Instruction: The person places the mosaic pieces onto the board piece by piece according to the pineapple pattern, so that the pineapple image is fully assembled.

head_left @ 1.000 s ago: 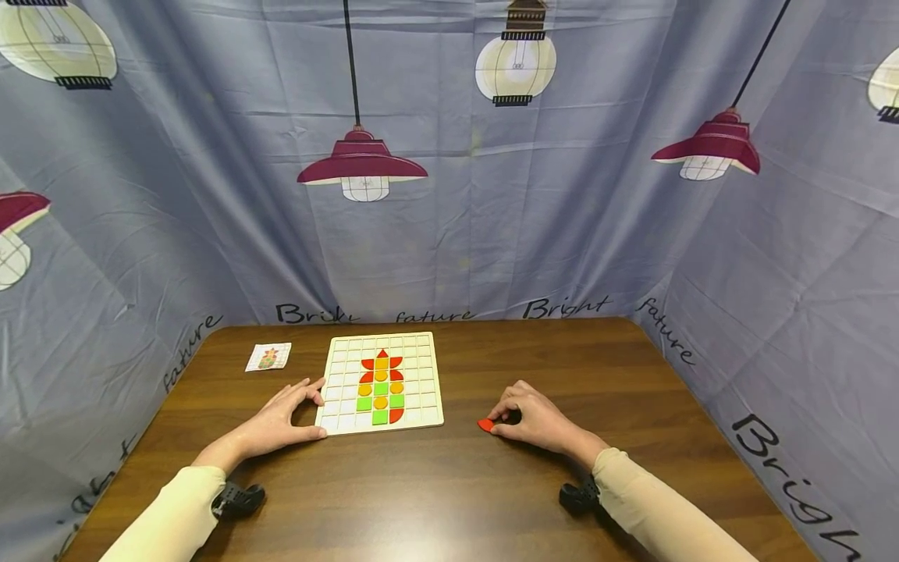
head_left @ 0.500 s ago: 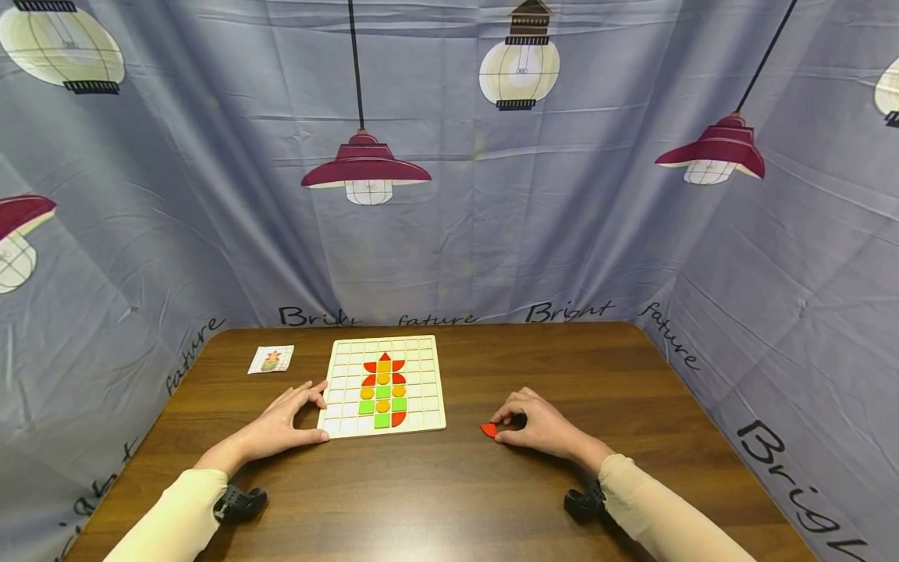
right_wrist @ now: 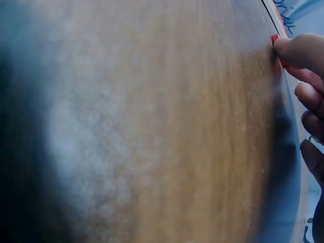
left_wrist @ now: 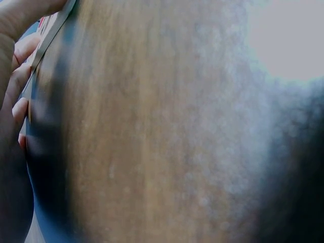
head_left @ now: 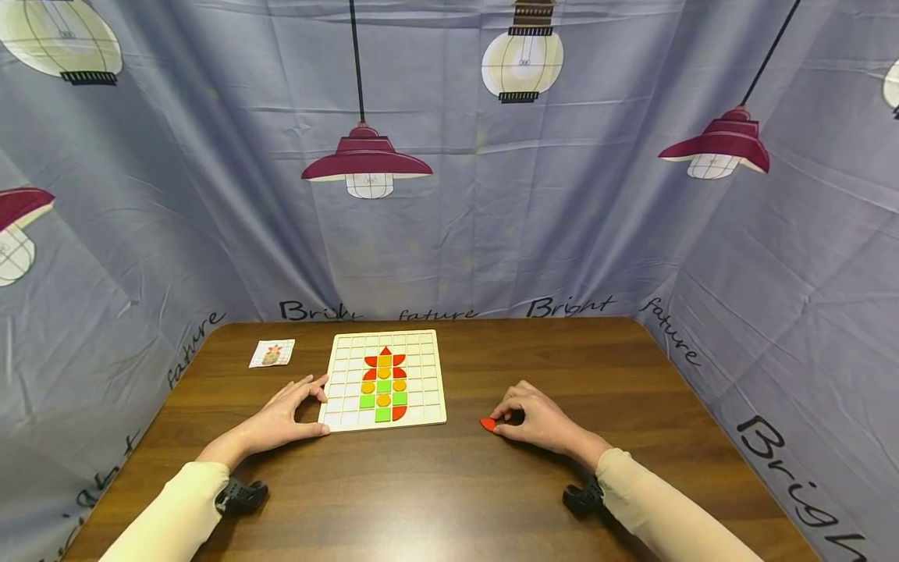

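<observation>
A cream grid board (head_left: 421,375) lies on the table, bearing red, orange and green tiles arranged like a pineapple. My left hand (head_left: 277,421) rests at its left side, the thumb on the near corner and a bent finger touching the edge further up. In the left wrist view only the board's edge (left_wrist: 53,33) shows beside the fingers. To the right of the board, my right hand (head_left: 537,421) pinches a red quarter-circle tile (head_left: 488,424) between thumb and forefinger, just over the tabletop. The right wrist view shows this tile partly hidden by the thumb.
Behind the left hand, a small picture card (head_left: 272,353) with a similar coloured pattern lies on the brown wooden table (head_left: 449,492). A blue-grey curtain (head_left: 449,250) printed with lamps surrounds the table's back and sides. Each wrist wears a black camera.
The red tile turns slightly in my right fingers, with the hand staying in about the same place. My left hand and the board keep their places; the head view shifts slightly.
</observation>
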Tool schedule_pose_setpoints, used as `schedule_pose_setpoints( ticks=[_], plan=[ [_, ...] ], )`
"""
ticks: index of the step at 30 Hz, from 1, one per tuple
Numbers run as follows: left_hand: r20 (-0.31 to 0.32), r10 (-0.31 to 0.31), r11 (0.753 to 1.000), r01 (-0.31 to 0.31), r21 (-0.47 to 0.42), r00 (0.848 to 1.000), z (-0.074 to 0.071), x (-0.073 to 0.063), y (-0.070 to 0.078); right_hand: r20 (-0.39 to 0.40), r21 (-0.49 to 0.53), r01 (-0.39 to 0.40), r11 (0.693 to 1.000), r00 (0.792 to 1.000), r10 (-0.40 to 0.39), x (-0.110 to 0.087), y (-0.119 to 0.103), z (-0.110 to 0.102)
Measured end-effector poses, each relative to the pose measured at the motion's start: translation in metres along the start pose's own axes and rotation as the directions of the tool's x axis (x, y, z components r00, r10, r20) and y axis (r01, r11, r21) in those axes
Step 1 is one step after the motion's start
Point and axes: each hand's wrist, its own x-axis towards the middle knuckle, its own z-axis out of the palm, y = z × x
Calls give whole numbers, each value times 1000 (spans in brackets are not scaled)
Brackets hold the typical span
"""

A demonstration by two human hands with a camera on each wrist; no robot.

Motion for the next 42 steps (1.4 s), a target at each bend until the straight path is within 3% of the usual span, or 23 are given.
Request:
schedule_pose_setpoints(
  ticks=[15,31,37,42],
  plan=[
    [4,-1,1000,1,-2,1000,-1,0,1,-29,-33,47,998,998,-48,1,0,2],
    [-1,0,1000,0,12,1000,0,0,2,-4,-37,16,999,1000,-17,4,-5,0],
    [-12,7,1000,-6,4,1000,0,-1,2,4,-21,-11,1000,1000,11,17,-14,1],
    [-2,0,1000,0,8,1000,-1,0,2,-20,1,27,1000,999,-27,38,-28,7]
  ],
)
